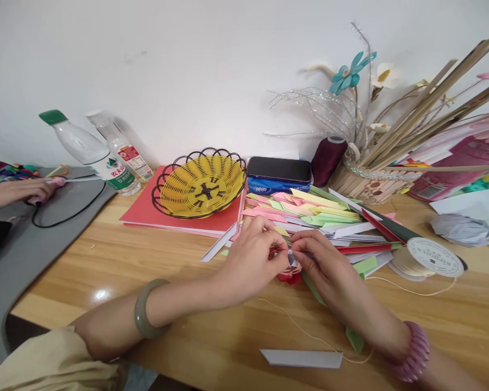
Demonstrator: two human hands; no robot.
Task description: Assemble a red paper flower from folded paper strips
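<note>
My left hand [255, 255] and my right hand [320, 260] meet over a small red and pale folded-paper piece [290, 276]. Fingers of both hands pinch its white paper part, and much of the piece is hidden behind them. Green strips show beneath my right hand. Just behind lies a pile of folded paper strips [309, 209] in pink, yellow, green, white and red. A single white folded strip [301, 358] rests on the table near the front edge. Thin cream thread [305, 323] curves across the wood close to my right wrist.
A yellow woven basket [204, 187] stands on red paper [140, 209]. Two bottles [116, 168] are at the back left. The thread spool [427, 260], crumpled paper [462, 228] and a holder of craft flowers [367, 176] are on the right. Another person's hand [28, 190] is far left.
</note>
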